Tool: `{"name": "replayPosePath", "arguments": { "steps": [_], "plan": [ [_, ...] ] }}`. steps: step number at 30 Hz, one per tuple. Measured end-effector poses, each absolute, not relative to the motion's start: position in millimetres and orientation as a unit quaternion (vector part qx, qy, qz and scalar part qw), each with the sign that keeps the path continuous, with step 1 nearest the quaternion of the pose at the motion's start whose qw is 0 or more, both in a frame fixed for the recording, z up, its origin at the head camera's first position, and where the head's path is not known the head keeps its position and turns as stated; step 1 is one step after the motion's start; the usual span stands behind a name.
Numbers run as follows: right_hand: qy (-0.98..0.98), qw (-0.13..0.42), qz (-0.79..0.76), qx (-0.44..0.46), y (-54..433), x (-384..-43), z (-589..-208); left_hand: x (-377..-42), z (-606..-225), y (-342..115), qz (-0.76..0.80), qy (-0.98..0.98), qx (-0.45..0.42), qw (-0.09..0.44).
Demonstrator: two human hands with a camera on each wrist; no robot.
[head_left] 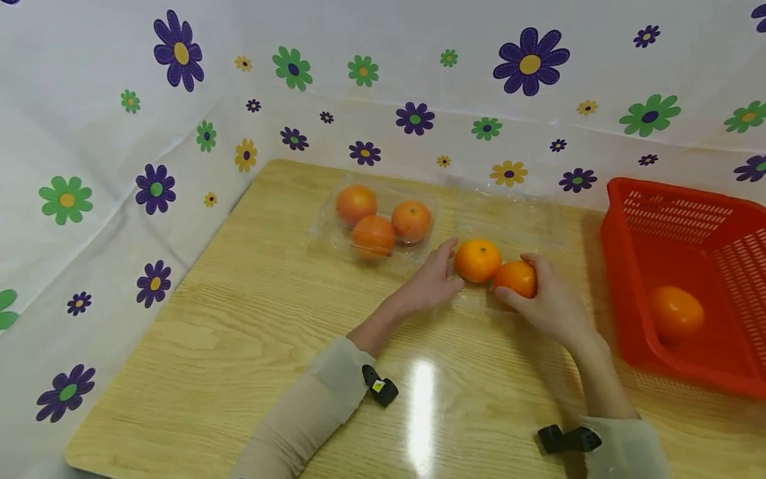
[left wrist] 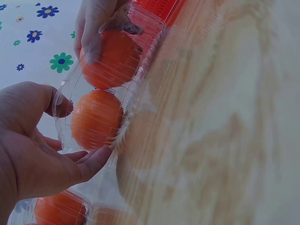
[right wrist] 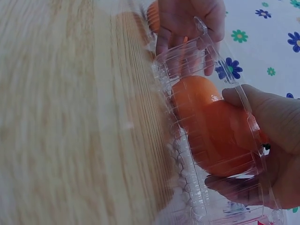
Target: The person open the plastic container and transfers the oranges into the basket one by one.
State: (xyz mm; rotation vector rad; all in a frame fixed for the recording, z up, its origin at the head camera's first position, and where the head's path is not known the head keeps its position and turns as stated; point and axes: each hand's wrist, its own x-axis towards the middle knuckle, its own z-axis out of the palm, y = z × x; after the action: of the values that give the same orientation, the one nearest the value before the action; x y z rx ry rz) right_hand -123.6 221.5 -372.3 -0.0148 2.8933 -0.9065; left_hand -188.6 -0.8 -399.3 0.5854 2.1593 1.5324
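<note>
My left hand [head_left: 427, 286] grips the left end of an open clear plastic clamshell box [left wrist: 151, 16], thumb over the rim and fingers on the outer side. Inside the box, an orange [head_left: 479, 261] sits near that hand, its stalk end up. Right beside it, my right hand [head_left: 553, 309] holds a second orange [head_left: 516, 278] between thumb and fingers. In the right wrist view this second orange [right wrist: 225, 140] is within the box's walls, against the first one. The box's lid [head_left: 514, 213] lies folded back toward the wall.
Left of the open box, another clear clamshell box [head_left: 323, 229] holds three oranges. A red plastic basket [head_left: 625, 313] stands on the right with one orange [head_left: 676, 311] in it. Flower-printed white sheeting [head_left: 407, 53] lines the back and left of the wooden table [head_left: 251, 332].
</note>
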Motion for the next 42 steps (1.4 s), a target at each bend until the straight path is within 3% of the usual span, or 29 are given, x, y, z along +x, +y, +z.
{"name": "replayPosePath", "arguments": {
  "steps": [23, 42],
  "plan": [
    [0.934, -0.052, -0.349, -0.052, 226.7, -125.2, -374.6, -189.1, -401.7, -2.2, 0.559, 0.772, 0.21, 0.219],
    [0.928, -0.07, -0.359, -0.064, 228.8, -125.0, -370.0, -188.3, -399.2, -1.6, 0.551, 0.78, 0.203, 0.218]
  ]
}}
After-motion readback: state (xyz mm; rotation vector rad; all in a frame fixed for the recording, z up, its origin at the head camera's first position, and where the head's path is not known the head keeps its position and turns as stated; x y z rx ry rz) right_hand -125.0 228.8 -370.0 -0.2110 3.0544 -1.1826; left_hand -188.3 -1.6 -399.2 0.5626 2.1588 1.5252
